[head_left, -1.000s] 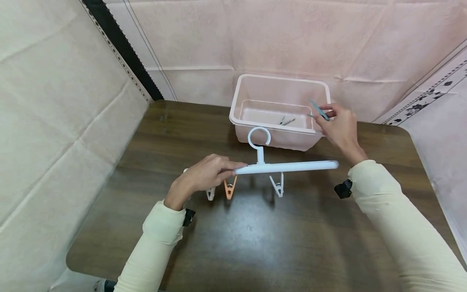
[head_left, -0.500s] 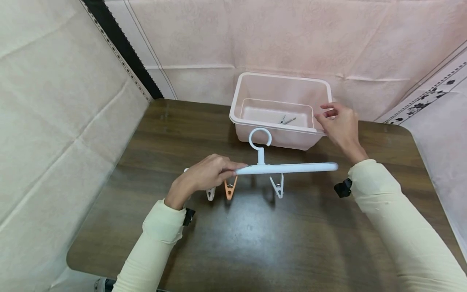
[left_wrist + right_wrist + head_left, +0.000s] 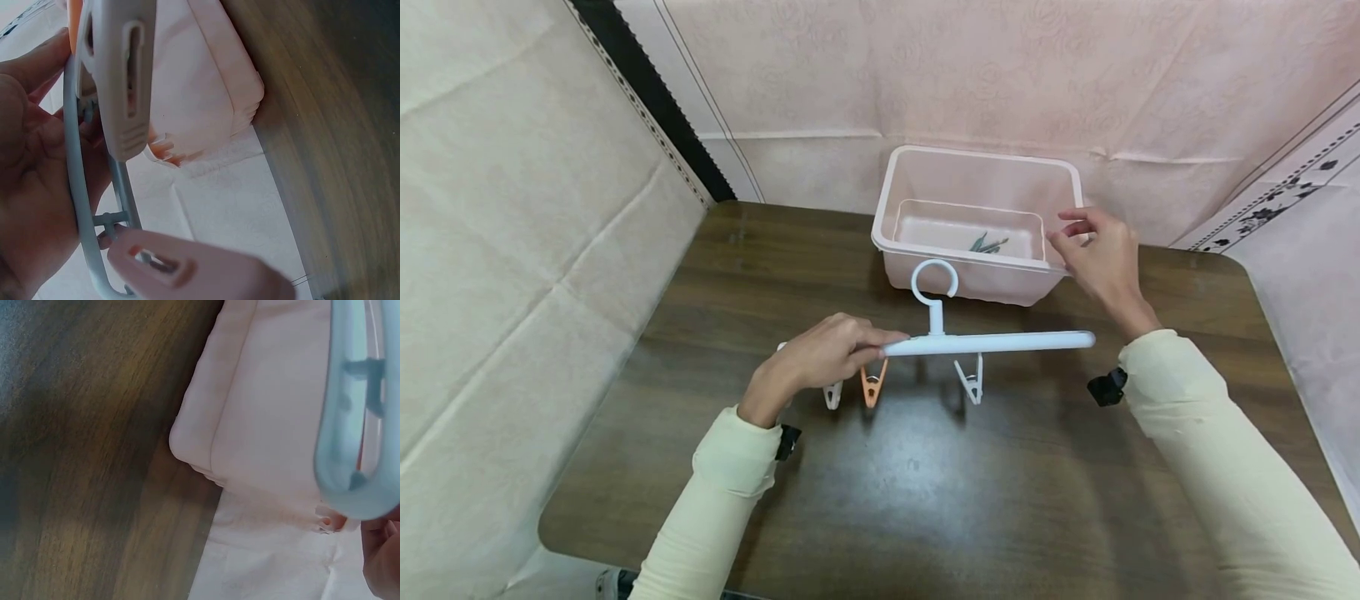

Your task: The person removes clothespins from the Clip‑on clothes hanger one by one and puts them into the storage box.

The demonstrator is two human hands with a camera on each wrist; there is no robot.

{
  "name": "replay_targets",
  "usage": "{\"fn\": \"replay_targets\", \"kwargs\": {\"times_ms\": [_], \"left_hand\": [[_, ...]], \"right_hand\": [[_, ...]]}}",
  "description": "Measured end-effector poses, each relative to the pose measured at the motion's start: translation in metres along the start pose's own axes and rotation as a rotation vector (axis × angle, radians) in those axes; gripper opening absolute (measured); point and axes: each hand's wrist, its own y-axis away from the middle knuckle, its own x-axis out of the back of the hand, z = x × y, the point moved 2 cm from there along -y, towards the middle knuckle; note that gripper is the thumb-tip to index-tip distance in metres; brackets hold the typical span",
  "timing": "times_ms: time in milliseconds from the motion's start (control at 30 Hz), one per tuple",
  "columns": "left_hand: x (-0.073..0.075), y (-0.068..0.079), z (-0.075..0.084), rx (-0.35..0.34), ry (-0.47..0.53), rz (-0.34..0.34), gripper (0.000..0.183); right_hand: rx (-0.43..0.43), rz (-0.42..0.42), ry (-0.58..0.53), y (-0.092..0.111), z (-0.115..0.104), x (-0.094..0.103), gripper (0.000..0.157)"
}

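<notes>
My left hand (image 3: 820, 354) grips the left part of a pale blue hanger (image 3: 1000, 342), held level above the table with its hook up. Under its bar hang an orange clothespin (image 3: 872, 387), a whitish clothespin (image 3: 832, 396) and a pale blue clothespin (image 3: 972, 382). The left wrist view shows a pinkish clothespin (image 3: 206, 269) at the hanger's end. My right hand (image 3: 1101, 258) is at the right rim of a pink plastic bin (image 3: 977, 282), fingers loosely bent with nothing between them. A few teal and grey clothespins (image 3: 988, 244) lie on the bin floor.
The bin stands at the back of a dark wooden table (image 3: 895, 500), near a cloth-covered wall (image 3: 1015, 75). Another cloth (image 3: 512, 250) hangs along the left side. The hanger's right end (image 3: 1086, 339) is close to the right wrist.
The right hand has let go of a teal clothespin, which now lies in the bin with the others. The left hand and hanger have stayed almost still.
</notes>
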Motion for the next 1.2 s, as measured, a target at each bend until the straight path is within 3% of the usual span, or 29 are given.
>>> {"fn": "replay_targets", "kwargs": {"times_ms": [233,733,1200], "left_hand": [[0.001,-0.001,0.000,0.002,-0.009,0.008,0.039],[0.001,-0.002,0.004,-0.027,-0.014,0.014,0.038],[0.006,-0.001,0.010,-0.039,-0.021,0.049,0.037]], "right_hand": [[-0.009,-0.018,-0.001,0.009,-0.013,0.016,0.037],[0.059,0.067,0.017,0.034,-0.034,0.033,0.035],[0.200,0.135,-0.009,0.069,-0.060,0.046,0.031]]}}
